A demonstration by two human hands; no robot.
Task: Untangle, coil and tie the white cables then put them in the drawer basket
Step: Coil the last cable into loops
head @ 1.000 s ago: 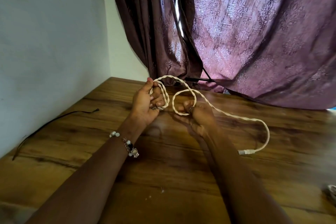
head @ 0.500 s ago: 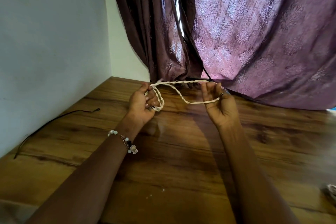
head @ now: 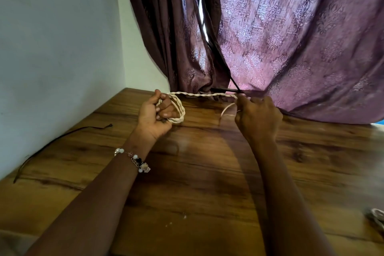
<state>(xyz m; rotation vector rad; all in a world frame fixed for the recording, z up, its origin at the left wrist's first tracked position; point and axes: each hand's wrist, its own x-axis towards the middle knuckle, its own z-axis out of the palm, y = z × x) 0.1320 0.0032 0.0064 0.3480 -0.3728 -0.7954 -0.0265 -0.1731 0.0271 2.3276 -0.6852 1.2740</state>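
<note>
Left hand (head: 154, 117): fingers curled round coils of the white cable (head: 199, 95).
Right hand (head: 258, 118): pinching the cable's taut stretch.

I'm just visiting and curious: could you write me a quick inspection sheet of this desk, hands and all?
Surface: wooden table, grain visible, a few pale specks near the front.
Job's things: white twisted cable, partly coiled; no drawer basket seen.
Clutter: pale blurred object at right edge, unidentifiable.
Grips: left hand holds the coil loops; right hand pinches the free length, stretched between them.
Cables: thin black cord lying along the wall.
Surroundings: pale wall, purple patterned curtain.
</note>
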